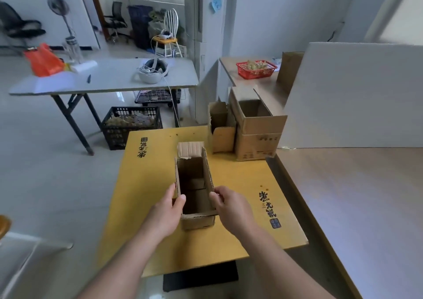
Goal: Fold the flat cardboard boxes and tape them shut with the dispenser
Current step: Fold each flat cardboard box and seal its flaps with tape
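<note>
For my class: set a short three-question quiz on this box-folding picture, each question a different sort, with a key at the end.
1. True or false: the narrow cardboard box on the yellow table is taped shut on top.
2. The left hand grips: A a tape dispenser; B the box's left wall; C a pen.
3. Fill in: the right hand holds the box's ____ wall.
Key: 1 false, its top is open; 2 B; 3 right.
</note>
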{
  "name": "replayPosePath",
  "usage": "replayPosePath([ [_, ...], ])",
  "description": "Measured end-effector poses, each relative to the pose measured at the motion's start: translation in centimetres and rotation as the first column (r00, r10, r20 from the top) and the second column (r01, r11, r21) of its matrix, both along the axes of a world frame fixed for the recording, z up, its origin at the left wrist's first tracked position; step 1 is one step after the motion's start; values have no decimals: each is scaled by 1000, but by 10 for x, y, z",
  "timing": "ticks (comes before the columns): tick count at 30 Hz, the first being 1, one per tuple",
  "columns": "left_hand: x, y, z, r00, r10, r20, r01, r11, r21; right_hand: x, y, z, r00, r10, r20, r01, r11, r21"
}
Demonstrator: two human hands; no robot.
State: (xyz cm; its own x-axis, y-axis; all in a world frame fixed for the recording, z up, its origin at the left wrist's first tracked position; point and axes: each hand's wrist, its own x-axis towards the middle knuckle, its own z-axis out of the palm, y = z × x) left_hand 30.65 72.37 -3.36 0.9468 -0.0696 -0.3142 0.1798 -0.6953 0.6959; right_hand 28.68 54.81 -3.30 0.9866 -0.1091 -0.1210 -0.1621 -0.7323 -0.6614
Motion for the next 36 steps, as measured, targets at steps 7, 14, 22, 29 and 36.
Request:
replayPosePath([
  [7, 84, -34, 8, 976, 169, -134, -191, 968, -165, 95, -24, 3, 997, 73, -29, -73, 997, -5],
  [14, 153, -56, 10, 955, 280, -97, -296, 923, -245, 155, -43, 10, 996, 91, -16, -89, 991, 102],
  [22, 218, -50, 7, 972, 215, -91, -231, 943, -241, 186, -52, -1, 988, -145, -61, 133, 978, -162],
  [29, 259, -46, 10, 991, 104, -86, -122, 964, -235, 211, -42, 0, 975, -202, -89, 183, 966, -183],
  [36, 279, -47, 11, 996, -19, -89, -2, 975, -223, 223, -36, 1, 968, -224, -109, 196, 956, -219],
])
